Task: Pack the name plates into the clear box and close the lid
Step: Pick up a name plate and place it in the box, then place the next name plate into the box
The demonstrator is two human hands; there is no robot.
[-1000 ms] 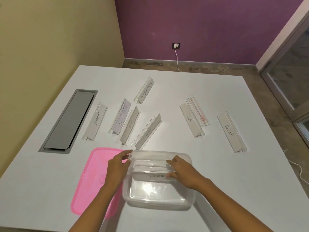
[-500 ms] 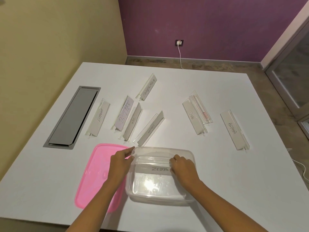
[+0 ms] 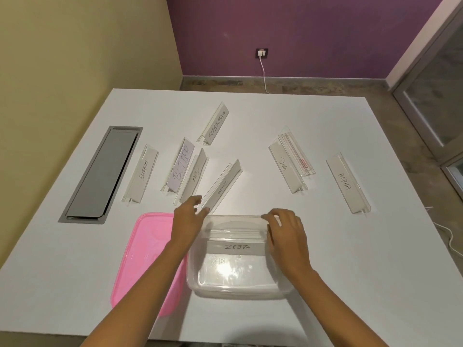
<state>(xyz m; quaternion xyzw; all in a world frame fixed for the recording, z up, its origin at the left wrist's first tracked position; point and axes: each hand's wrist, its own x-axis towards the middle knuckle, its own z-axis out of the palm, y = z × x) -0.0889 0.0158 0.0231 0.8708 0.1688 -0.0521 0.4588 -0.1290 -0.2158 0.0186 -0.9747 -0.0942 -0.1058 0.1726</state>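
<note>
The clear box [image 3: 238, 289] stands open near the table's front edge, with the ZEBRA name plate [image 3: 235, 247] lying across its far half. My right hand [image 3: 285, 236] hovers over the box's right side, fingers loosely bent, off the plate. My left hand [image 3: 188, 221] reaches past the box's left corner, fingers spread, at the near end of the PANDA plate [image 3: 221, 187]. The pink lid [image 3: 147, 254] lies flat to the left of the box. Several more plates lie beyond: ELEPHANT [image 3: 141, 174], BUTTER [image 3: 181, 166], SUPERMAN [image 3: 215, 123], DOG [image 3: 285, 166], ALPHA [image 3: 347, 182].
A grey metal cable hatch [image 3: 100, 174] is set into the white table [image 3: 350, 259] at the left. Another plate [image 3: 194, 177] leans beside BUTTER, and a clear holder with a red label [image 3: 299, 154] lies next to DOG. A white cable [image 3: 448, 236] hangs off the right edge.
Both hands have let go of the ZEBRA plate, which now rests in the box. My left hand has moved up and away to the PANDA plate; my right hand has lifted slightly.
</note>
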